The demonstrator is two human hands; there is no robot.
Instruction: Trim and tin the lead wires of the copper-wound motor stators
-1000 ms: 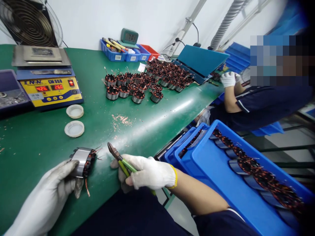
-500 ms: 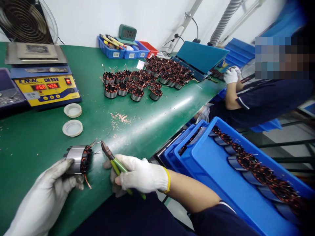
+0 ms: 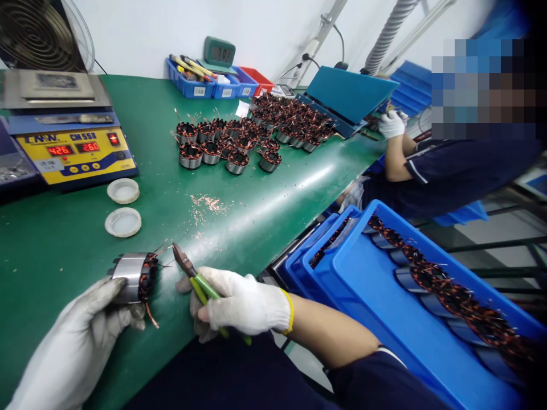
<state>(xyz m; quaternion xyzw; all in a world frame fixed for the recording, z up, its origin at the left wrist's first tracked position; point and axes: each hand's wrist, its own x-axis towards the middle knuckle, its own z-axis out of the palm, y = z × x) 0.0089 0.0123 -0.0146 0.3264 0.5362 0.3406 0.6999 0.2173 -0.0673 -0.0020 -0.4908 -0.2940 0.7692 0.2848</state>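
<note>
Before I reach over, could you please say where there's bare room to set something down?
The bench is bare between the yellow unit and the wound cores, nearly so left of the white dishes, toward the left hand. Crowded: those cores, up to the teal panel.

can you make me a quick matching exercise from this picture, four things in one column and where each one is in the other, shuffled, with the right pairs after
Column one
1. copper-wound core
2. green-handled pliers
3. round white dishes
4. copper scraps

Column two
A. in front of the yellow-fronted unit
B. in the right hand
C. strewn loose over the green bench
D. in the left hand

Right pairs: 1-D, 2-B, 3-A, 4-C
</note>
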